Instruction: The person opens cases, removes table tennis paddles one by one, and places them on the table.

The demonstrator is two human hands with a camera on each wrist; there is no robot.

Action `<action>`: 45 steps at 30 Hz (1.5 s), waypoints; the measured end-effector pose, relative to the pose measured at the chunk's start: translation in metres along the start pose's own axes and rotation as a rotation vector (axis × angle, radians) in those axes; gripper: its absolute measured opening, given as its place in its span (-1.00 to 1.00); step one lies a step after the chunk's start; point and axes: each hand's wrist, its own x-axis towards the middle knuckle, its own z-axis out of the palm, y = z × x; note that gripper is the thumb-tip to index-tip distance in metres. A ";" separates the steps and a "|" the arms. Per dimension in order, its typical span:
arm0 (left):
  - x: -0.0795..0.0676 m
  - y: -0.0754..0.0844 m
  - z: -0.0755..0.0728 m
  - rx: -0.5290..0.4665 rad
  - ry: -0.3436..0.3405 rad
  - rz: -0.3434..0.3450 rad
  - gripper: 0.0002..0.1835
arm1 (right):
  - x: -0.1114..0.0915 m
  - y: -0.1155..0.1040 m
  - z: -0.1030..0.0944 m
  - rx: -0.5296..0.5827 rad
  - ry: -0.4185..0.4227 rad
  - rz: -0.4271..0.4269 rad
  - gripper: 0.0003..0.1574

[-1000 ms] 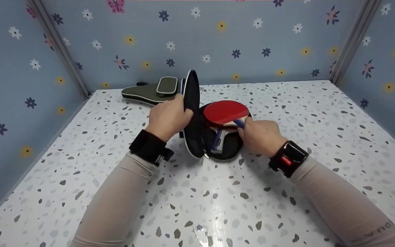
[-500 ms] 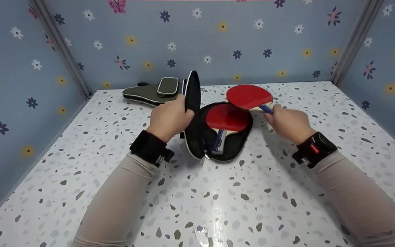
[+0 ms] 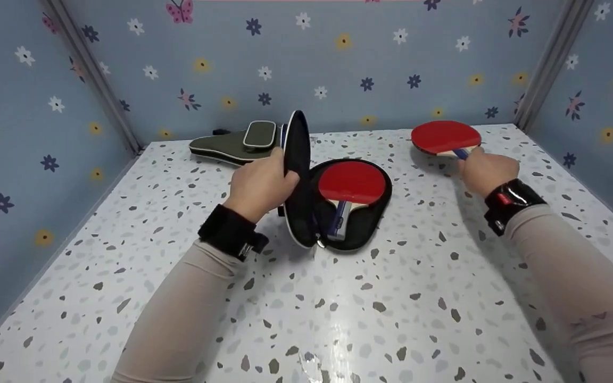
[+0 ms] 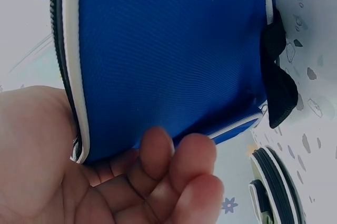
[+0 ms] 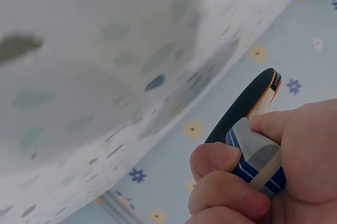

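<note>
My left hand [image 3: 262, 183] grips the raised lid of a paddle case [image 3: 299, 181], thumb on the black inner side. Seen from the left wrist, the lid's outside [image 4: 168, 50] is blue fabric with white piping and a zipper along the edge. Inside the case's black base lies a table tennis paddle [image 3: 352, 182], red face up, its blue and grey handle toward me. At the back right, my right hand [image 3: 490, 170] holds a second table tennis paddle [image 3: 445, 136] by its blue handle, red face up. In the right wrist view its dark underside [image 5: 245, 100] shows above the fingers.
An olive green paddle case [image 3: 221, 144] with a small pouch on top lies at the back left, partly behind the blue lid. The speckled white table [image 3: 338, 308] meets flowered blue walls [image 3: 306, 64] at the back and sides.
My right hand has lifted the upper paddle off the one in the case and carried it right to the table's back right. My left hand keeps the lid upright.
</note>
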 end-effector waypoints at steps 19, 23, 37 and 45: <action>0.000 0.000 0.003 -0.014 0.012 0.010 -0.69 | 0.015 0.053 -0.010 -0.270 -0.208 -0.042 -0.56; 0.000 0.000 0.003 -0.018 0.005 0.006 -0.69 | 0.021 0.057 -0.004 -0.254 -0.204 0.026 -0.54; 0.000 -0.002 0.001 -0.017 0.020 0.012 -0.70 | 0.031 0.070 0.006 -0.082 -0.161 0.195 -0.44; -0.001 0.000 0.003 -0.018 0.030 0.029 -0.72 | 0.011 0.068 0.008 0.013 -0.169 0.155 -0.51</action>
